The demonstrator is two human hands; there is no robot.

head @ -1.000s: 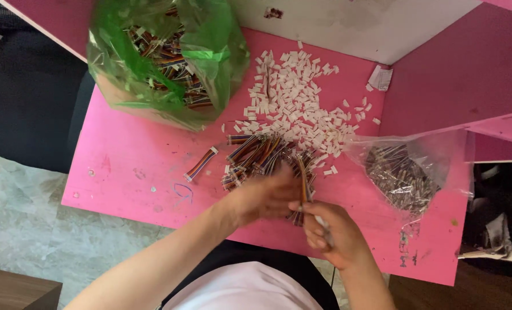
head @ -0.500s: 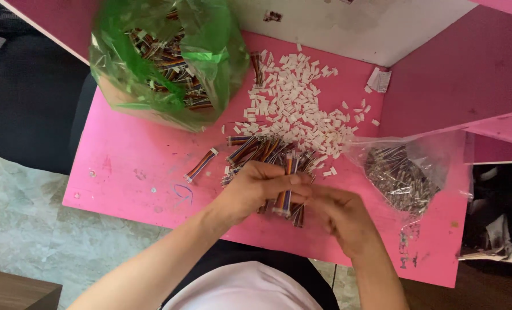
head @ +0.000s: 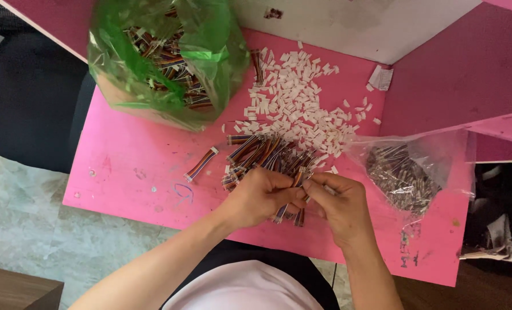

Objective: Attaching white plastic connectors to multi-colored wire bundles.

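Nearest the camera, both hands are met at the front edge of the pink surface [head: 124,172]. The left hand [head: 259,198] is closed round a short multicoloured wire bundle [head: 290,198], fingers [head: 284,186] curled over it; the bundle's long axis runs roughly up-down in the head view, its lower end poking out below the hand. The right hand [head: 339,204] is just beside it, touching, w/ fingertips pinched at the bundle's upper end near a small white plug; whether the plug is actually gripped can't be told, too small. The bundle thus lies left of the right hand's fingers, between both hands, left hand bearing it. Just beyond the hands, a loose heap of similar wire bundles [head: 262,152] is spread, long axes mostly slanted. One stray bundle [head: 201,163] is lying apart to the left. Further back, a scatter of small white plugs [head: 296,103] is seen. To the right, a clear plastic bag [head: 411,172] w/ dark-looking pieces is lying open. Farthest, at the top left, a green plastic bag [head: 164,57] full of wire bundles is set.
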